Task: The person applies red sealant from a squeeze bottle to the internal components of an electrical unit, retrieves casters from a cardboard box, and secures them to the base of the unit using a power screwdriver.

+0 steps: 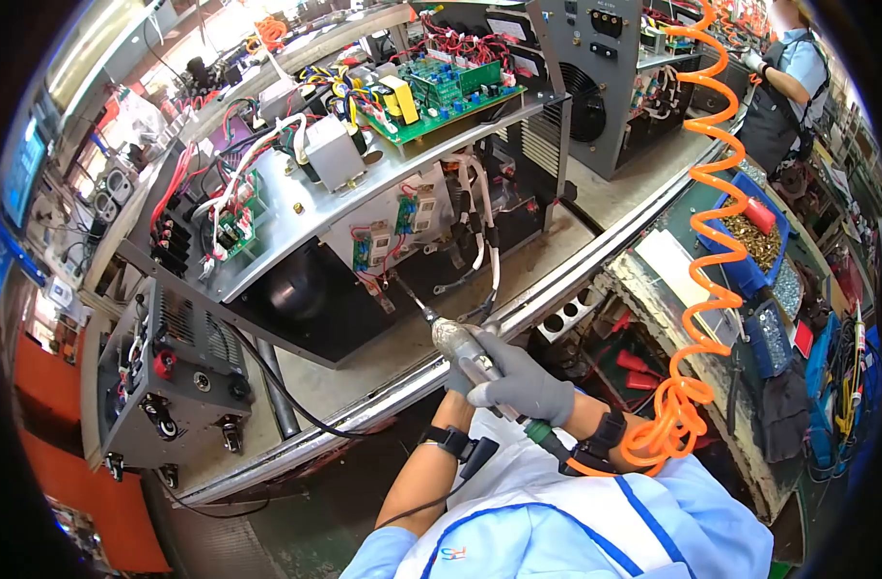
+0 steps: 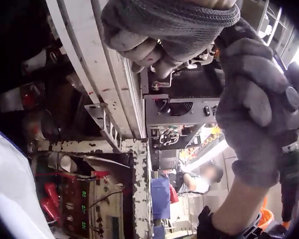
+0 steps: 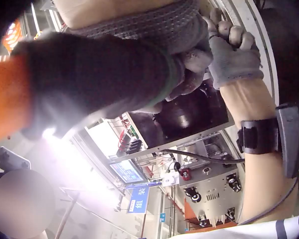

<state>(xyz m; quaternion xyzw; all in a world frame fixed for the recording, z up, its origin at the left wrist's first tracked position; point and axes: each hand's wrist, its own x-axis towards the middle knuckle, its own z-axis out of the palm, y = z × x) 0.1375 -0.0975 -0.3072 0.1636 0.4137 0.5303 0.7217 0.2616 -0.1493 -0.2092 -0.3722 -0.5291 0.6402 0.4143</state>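
Observation:
In the head view my gloved right hand (image 1: 523, 376) grips a pneumatic screwdriver (image 1: 452, 340), its green hose fitting behind the palm. The long bit points up and left at a small metal strip (image 1: 375, 292) below the green circuit boards (image 1: 371, 249) on the side of an open machine chassis (image 1: 301, 299). Just below the driver's front, my gloved left hand (image 1: 458, 376) is mostly hidden there. Its fingers are curled in the left wrist view, where the left hand (image 2: 159, 37) is near the bench edge (image 2: 122, 64). Nothing shows in its fingers.
An orange coiled hose (image 1: 716, 193) hangs at the right, bunched by my right forearm. Loose cables with lugs (image 1: 479, 232) dangle from the chassis. A smaller grey unit (image 1: 176, 376) stands at left. Blue parts bins (image 1: 749, 236) sit at right; another person (image 1: 798, 82) stands beyond.

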